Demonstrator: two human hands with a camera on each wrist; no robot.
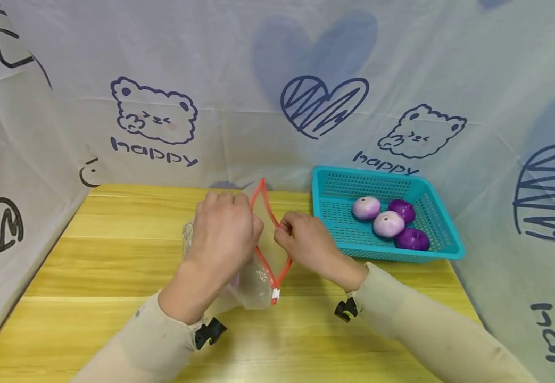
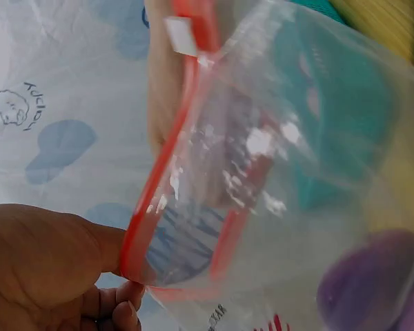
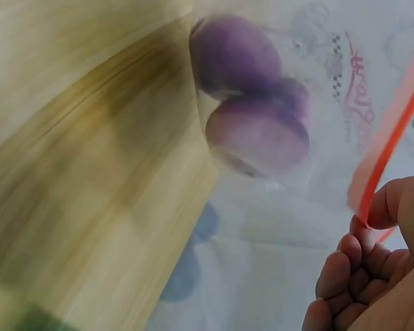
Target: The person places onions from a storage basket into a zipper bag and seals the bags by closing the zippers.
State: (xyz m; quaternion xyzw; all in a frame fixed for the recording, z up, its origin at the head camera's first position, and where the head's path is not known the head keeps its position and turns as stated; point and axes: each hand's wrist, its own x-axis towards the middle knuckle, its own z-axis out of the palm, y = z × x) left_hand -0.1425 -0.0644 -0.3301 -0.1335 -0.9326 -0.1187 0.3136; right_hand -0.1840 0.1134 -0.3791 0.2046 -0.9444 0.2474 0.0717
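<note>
A clear zip bag point(image 1: 255, 287) with a red rim stands spread at the mouth between both hands. My left hand point(image 1: 224, 226) pinches the left side of that rim. The opposite side is pinched between the thumb and finger of my right hand point(image 1: 306, 242). A white slider point(image 1: 275, 293) sits at the rim's near end. Through the plastic in the right wrist view, round purple onions point(image 3: 259, 134) show at the bottom of the bag, blurred. The left wrist view also catches a purple onion point(image 2: 366, 283) behind the film.
To the right stands a teal plastic basket point(image 1: 452, 239) with several purple onions point(image 1: 389, 224) in it, some pale and some dark. The wooden table point(image 1: 100, 266) meets a printed white cloth point(image 1: 239, 106) at the back and sides.
</note>
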